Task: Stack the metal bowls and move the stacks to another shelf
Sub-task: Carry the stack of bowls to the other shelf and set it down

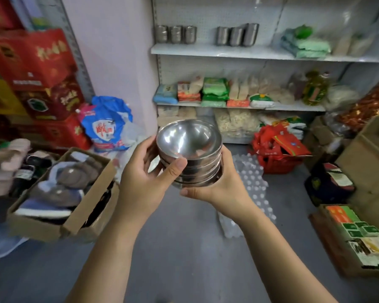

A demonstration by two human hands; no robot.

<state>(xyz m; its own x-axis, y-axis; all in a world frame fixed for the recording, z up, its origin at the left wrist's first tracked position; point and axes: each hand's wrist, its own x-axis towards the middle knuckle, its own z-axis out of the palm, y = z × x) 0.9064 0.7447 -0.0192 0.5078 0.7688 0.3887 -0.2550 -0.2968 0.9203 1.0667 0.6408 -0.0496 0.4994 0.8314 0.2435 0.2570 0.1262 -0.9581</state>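
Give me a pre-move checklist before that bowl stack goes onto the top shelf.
1. Grip: left hand on the side and right hand underneath the stack of nested shiny metal bowls: ok.
2. Stack aligned, rims nested evenly: ok.
3. Stack level: slightly tilted toward the camera: not ok.
4. Free space on the white top shelf between the two groups of upright metal bowl stacks: ok.
5. Number of bowls in the held stack: cannot tell.

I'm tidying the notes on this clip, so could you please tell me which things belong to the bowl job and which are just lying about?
Job: stack of metal bowls, left hand, right hand, top shelf.
Lying about: slippers box, red cartons, blue bag.
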